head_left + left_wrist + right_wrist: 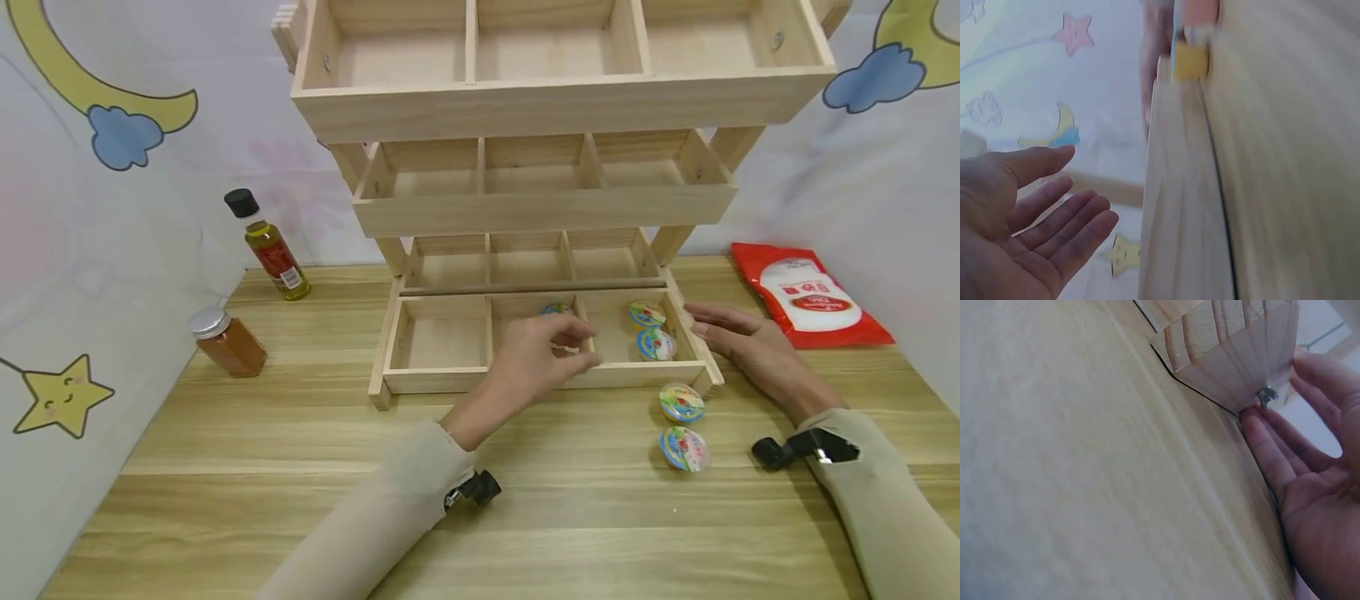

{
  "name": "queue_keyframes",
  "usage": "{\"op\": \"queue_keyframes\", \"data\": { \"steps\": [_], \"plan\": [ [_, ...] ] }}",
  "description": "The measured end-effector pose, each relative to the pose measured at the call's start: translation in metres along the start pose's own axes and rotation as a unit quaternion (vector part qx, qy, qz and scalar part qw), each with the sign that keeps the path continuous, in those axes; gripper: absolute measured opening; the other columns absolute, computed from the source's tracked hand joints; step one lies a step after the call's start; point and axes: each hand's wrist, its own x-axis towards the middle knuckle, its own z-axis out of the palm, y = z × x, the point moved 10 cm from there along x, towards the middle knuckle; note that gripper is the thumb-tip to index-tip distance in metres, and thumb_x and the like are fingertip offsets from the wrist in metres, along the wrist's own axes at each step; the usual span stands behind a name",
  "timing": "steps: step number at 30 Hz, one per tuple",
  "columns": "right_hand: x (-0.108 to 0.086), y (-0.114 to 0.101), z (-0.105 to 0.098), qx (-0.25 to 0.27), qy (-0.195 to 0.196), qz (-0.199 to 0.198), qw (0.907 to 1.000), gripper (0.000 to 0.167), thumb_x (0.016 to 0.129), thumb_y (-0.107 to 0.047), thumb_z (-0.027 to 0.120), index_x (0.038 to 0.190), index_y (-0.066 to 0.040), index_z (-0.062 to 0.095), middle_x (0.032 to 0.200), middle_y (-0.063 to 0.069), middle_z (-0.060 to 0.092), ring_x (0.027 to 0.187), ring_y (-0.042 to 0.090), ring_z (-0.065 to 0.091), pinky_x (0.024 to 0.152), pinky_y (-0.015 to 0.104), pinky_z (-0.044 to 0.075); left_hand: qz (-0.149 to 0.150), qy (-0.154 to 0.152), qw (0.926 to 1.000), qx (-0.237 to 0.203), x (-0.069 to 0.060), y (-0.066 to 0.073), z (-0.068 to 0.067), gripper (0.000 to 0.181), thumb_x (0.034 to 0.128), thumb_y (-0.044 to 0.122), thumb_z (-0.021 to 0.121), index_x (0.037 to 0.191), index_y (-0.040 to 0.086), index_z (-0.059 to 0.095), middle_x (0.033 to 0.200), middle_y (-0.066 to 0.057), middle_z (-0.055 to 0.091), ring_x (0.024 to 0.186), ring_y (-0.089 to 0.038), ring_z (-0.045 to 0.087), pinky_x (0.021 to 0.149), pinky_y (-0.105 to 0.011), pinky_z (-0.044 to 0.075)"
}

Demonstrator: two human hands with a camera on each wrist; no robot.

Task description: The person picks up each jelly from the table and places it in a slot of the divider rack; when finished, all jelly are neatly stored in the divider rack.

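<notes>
My left hand [528, 358] hovers over the middle compartment of the wooden rack's lowest tray [427, 382], thumb and fingers apart. Nothing is between them in the left wrist view, where the hand [1035, 231] shows its palm. Partly behind those fingers, a jelly cup [557, 308] sits in that compartment, with another mostly hidden. My right hand [757, 358] touches the tray's right side; its fingers [1266, 447] rest by the wooden foot [1229, 356] and a screw. Two jelly cups [647, 313] lie in the right compartment. On the table before it lie two more, a jelly cup [682, 402] and a pinkish-lidded jelly cup [684, 449].
Upper tiers [555, 108] of the rack overhang the lowest tray. A bottle of oil [277, 254] and a jar with a silver lid [228, 342] stand at left. A red and white packet [813, 296] lies at right on the wooden table [300, 492].
</notes>
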Motion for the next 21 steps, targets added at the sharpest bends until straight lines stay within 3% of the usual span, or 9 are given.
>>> {"op": "queue_keyframes", "data": {
  "steps": [3, 7, 15, 21],
  "plan": [
    [-0.001, 0.0, -0.001, -0.008, 0.003, -0.003, 1.0, 0.062, 0.103, -0.055, 0.065, 0.157, -0.026, 0.056, 0.155, -0.005, 0.053, 0.136, 0.005, 0.044, 0.096, 0.011, 0.041, -0.004, -0.057, 0.9975, -0.042, -0.005, 0.011, 0.03, 0.028, 0.092, 0.006, 0.085, 0.117, -0.003, 0.076, 0.116, -0.015, 0.077, 0.107, -0.027, 0.074, 0.083, -0.015, 0.057],
    [0.001, -0.001, 0.002, -0.009, 0.002, -0.001, 1.0, 0.062, 0.102, -0.057, 0.066, 0.156, -0.028, 0.056, 0.154, -0.006, 0.055, 0.137, 0.006, 0.044, 0.096, 0.012, 0.041, -0.039, -0.115, 0.9889, -0.085, -0.011, 0.013, 0.06, 0.035, 0.091, 0.011, 0.087, 0.122, 0.0, 0.076, 0.119, -0.011, 0.077, 0.108, -0.016, 0.073, 0.085, -0.015, 0.056],
    [0.001, -0.002, 0.002, -0.004, 0.006, -0.001, 1.0, 0.061, 0.101, -0.057, 0.067, 0.155, -0.028, 0.058, 0.145, -0.015, 0.061, 0.134, 0.003, 0.046, 0.095, 0.012, 0.043, -0.051, -0.153, 0.9824, -0.094, -0.014, 0.01, 0.09, 0.037, 0.0877, 0.019, 0.091, 0.121, 0.009, 0.079, 0.112, 0.005, 0.079, 0.101, 0.001, 0.07, 0.086, -0.012, 0.053],
    [-0.001, -0.001, -0.001, 0.02, 0.006, -0.012, 0.9997, 0.06, 0.103, -0.048, 0.069, 0.156, -0.022, 0.057, 0.137, -0.022, 0.064, 0.126, -0.004, 0.052, 0.093, 0.012, 0.047, -0.055, -0.17, 0.9788, -0.101, -0.015, 0.006, 0.104, 0.034, 0.087, 0.016, 0.091, 0.118, 0.007, 0.079, 0.111, 0.003, 0.079, 0.096, 0.002, 0.07, 0.084, -0.012, 0.053]
  ]
}}
